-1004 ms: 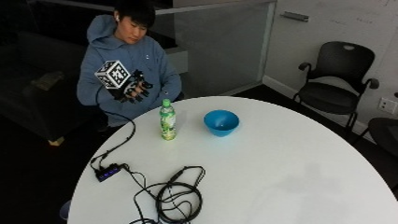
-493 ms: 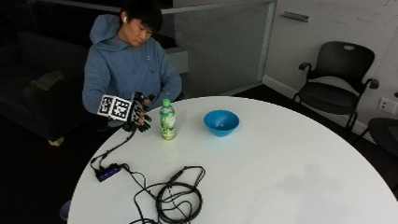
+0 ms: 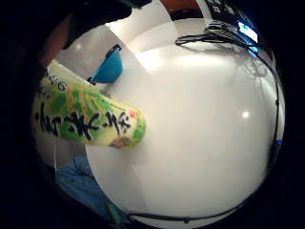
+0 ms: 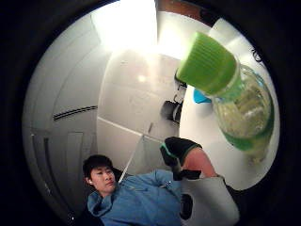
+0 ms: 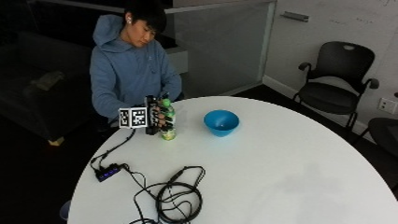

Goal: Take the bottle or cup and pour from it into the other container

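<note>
A green tea bottle (image 5: pixel 167 127) with a green cap (image 4: pixel 207 63) stands upright on the round white table (image 5: pixel 280 177), near the edge in front of the seated person. My gloved right hand (image 5: pixel 157 122) is against the bottle's side, with its fingers curled round the label. The label (image 3: pixel 86 117) fills much of the little finger side palm view, so the bottle is close to the palm. A blue bowl (image 5: pixel 221 122) sits on the table a short way beside the bottle, on the side away from my hand, and looks empty.
A coil of black cable (image 5: pixel 178 197) lies near the table's front edge, and a small hub (image 5: pixel 107 173) sits at its left rim. Black office chairs (image 5: pixel 336 88) stand beyond the table. The person's other hand is hidden behind the gloved one.
My hand has come down from chest height to the table and moved sideways onto the bottle. The bottle and the bowl have stayed in place.
</note>
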A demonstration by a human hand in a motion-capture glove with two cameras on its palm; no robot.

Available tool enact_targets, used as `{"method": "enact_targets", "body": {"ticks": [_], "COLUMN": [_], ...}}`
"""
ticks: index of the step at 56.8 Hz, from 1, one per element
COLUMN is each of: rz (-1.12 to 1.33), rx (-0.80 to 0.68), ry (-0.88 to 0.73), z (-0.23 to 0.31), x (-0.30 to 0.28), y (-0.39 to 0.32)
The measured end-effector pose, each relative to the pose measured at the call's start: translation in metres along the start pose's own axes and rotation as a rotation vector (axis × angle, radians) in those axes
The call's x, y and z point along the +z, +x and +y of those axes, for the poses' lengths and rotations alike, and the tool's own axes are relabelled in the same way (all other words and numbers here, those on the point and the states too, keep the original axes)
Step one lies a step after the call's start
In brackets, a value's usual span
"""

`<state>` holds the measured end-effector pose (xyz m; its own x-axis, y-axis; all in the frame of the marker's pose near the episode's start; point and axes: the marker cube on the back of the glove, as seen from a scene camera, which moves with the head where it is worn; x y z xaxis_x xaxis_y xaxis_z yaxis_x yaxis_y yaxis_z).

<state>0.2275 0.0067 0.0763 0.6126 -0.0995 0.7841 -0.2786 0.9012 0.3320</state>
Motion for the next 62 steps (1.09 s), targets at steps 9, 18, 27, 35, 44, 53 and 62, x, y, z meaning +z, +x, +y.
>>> {"method": "enact_targets", "body": {"ticks": [9, 18, 27, 35, 44, 53, 62], "rz": [-0.085, -0.088, -0.078, -0.055, 0.032, 0.168, 0.389], "rx": [-0.028, -0.030, -0.035, -0.010, 0.004, 0.027, 0.084], "ry": [0.099, 0.196, 0.233, 0.240, 0.190, 0.101, -0.062], "z": [-0.004, -0.010, -0.016, -0.021, -0.033, -0.058, -0.088], "x": [0.017, 0.024, 0.031, 0.039, 0.048, 0.053, 0.063], "y": [-0.002, 0.000, -0.003, -0.007, -0.017, -0.040, -0.064]}}
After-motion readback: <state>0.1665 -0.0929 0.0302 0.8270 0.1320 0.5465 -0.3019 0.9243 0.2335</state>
